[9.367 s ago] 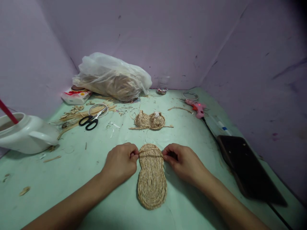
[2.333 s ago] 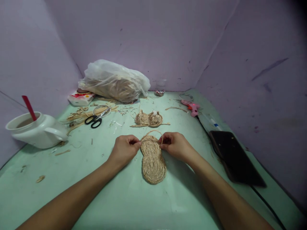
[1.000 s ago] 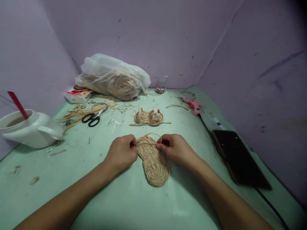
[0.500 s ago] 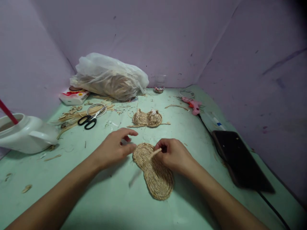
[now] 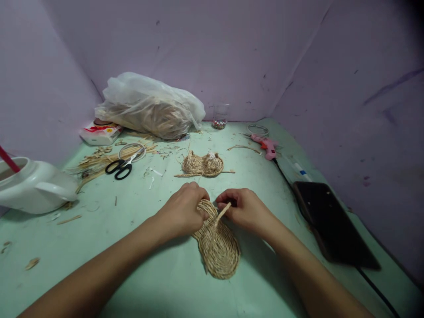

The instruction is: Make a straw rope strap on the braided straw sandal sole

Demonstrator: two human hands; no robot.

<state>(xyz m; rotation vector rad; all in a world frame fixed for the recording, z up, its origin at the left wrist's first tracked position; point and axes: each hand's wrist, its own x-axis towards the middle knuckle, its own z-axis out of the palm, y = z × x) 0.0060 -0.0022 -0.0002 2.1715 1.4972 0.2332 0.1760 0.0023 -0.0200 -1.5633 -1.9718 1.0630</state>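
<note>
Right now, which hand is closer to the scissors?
Left. The left hand is on the woven piece, right of the scissors; the right hand is farther right.

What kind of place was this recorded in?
Probably a small craft workspace between purple walls: a pink glue gun, black-handled scissors and a woven sole-shaped piece lie on the green tabletop.

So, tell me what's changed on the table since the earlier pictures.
The woven sole has turned, its near end swinging right. The left hand let go of the braided cord, now slanting over the sole, and took the sole's far end. The right hand stays by the cord. Scissors, glue gun and plastic bag stayed put.
</note>
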